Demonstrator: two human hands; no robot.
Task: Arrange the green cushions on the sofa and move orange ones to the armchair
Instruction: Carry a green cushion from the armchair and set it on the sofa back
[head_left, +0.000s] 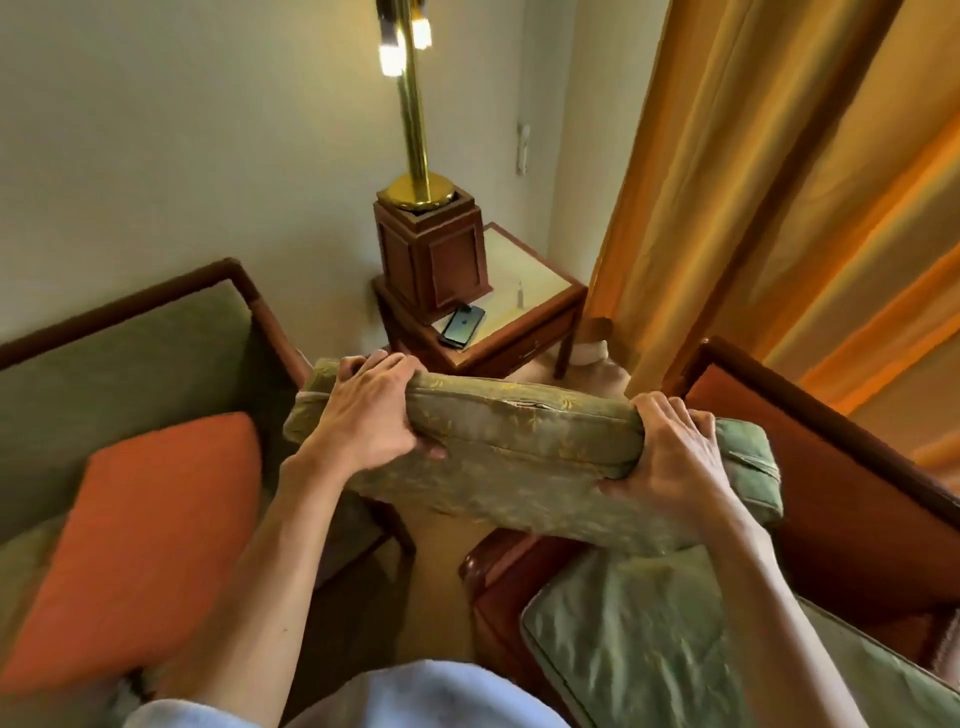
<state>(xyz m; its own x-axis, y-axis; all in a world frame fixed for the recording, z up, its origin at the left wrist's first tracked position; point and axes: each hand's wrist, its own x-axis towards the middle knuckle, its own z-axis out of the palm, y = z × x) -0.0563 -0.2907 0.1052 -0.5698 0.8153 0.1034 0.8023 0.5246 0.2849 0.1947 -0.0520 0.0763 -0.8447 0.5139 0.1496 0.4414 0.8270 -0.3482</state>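
Both hands are closed on one green cushion (519, 457), held up in the air between the two seats: the left hand (369, 410) has its fingers curled over the top edge near the left end with the thumb underneath, and the right hand (670, 447) grips the same way near the right end. The cushion hangs roughly level, over the gap of floor in front of the table (524, 291), touching neither seat as far as can be seen. On the left stands a seat with green upholstery, probably the sofa (130, 343), and an orange cushion (145, 545) leans on it, so that one is not yet moved. On the right is a seat with a rust-orange back, probably the armchair (810, 467), and a second green cushion (675, 634) lies on it, just under the one being held. Judging from this, the task is in its early to middle part: one green cushion is in hand and looks bound for the sofa, one more green one is left on the armchair, and at least one orange cushion waits on the sofa for the trip the other way. Whether more cushions lie outside the view cannot be told. On the table stand a lamp (415, 130) on a wooden base and a phone (462, 326); an orange curtain (779, 182) hangs behind the armchair.
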